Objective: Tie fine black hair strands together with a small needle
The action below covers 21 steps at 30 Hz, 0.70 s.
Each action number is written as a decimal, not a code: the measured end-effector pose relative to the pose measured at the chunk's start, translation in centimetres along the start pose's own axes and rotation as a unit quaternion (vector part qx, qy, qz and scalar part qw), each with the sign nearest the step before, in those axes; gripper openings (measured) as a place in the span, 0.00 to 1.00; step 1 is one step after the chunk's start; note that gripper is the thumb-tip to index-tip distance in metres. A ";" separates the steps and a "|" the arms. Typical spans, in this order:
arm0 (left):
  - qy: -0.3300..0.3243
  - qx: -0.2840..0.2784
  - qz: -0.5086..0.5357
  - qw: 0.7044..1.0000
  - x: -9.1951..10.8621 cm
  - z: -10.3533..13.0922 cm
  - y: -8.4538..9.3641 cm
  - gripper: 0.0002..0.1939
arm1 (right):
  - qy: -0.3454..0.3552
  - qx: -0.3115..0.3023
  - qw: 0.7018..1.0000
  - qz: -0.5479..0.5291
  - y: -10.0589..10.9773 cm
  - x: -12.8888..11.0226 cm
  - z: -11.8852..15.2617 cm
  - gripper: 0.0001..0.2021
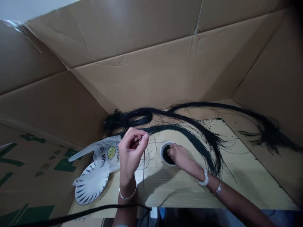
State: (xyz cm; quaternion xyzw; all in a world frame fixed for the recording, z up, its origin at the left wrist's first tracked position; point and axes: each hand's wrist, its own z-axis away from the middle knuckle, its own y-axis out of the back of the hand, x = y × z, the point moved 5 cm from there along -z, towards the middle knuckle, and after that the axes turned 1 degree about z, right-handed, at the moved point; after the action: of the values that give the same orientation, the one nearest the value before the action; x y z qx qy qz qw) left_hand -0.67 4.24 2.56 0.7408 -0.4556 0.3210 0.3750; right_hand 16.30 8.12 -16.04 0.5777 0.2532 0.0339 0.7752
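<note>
Two hands share the work: my left hand (131, 148) keeps a narrow grip on a thin black strand (143, 164), lifted clear, while my right hand (177, 154) dips fingertips into the small cup (163, 150); its grip I cannot tell.

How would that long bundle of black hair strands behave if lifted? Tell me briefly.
The long bundle of black hair strands probably flops: it lies in loose curves on the yellow cardboard surface. It looks light, with thin strays fanning out. Strands would likely slip apart; the left hand pinches just a few.
</note>
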 end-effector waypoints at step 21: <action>-0.009 -0.051 -0.020 0.998 -0.4 -0.1 -1.0 0.06 | 0.220 0.121 0.678 -0.691 13.0 -3.4 0.3 0.05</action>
State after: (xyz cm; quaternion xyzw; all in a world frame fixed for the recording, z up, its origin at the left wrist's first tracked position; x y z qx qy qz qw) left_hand 0.11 4.81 2.02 0.7325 -0.4598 0.2828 0.4147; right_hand 16.56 10.95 -2.88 0.3026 0.7456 -0.4163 0.4233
